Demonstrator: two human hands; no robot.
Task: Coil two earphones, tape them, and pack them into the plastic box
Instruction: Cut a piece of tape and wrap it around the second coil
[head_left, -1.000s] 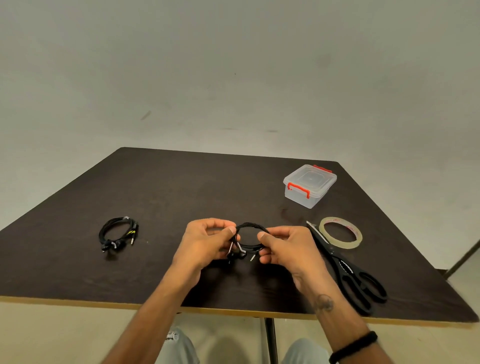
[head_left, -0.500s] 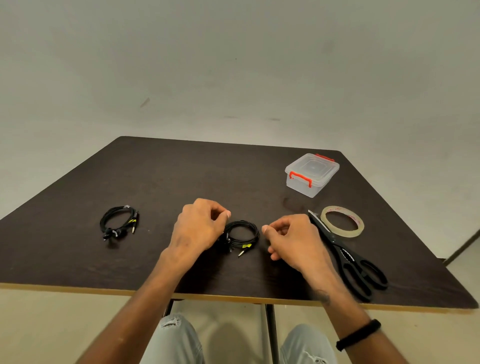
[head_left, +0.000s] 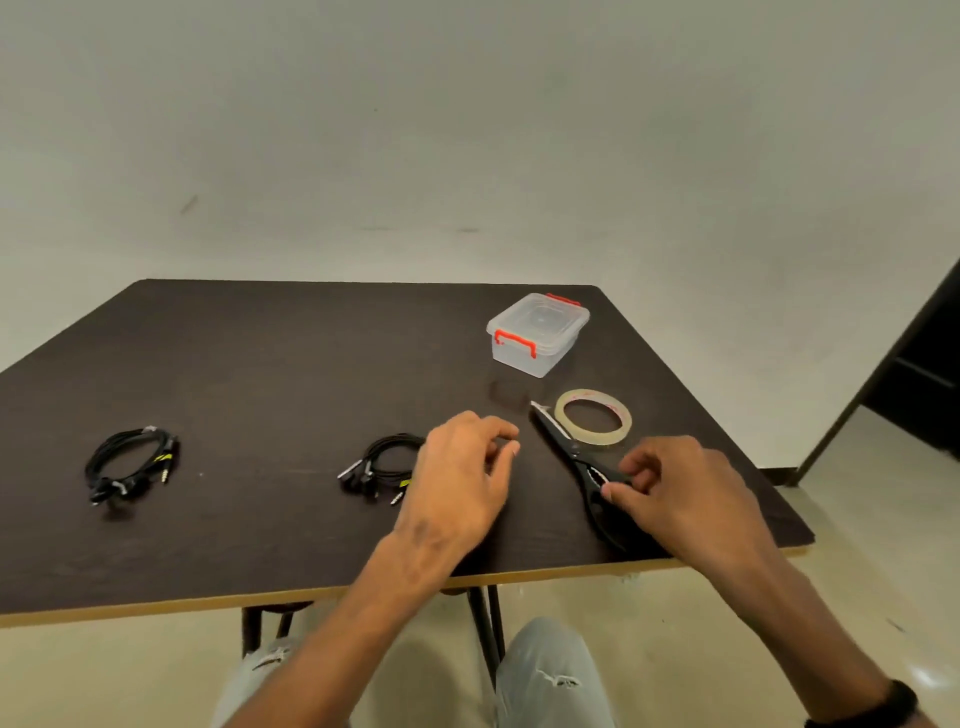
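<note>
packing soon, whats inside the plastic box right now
Through the clear walls the plastic box looks empty, its lid on. Both coiled earphones lie on the table.

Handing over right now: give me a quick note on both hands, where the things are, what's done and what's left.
Left hand: empty, above the table beside the second coiled earphone.
Right hand: fingers on the scissors handles, not lifted.
First coiled earphone lies far left. Tape roll sits beside the scissor blades; plastic box behind, lid on.
Done: both coiled.
Left: tape each, open box, pack.
</note>
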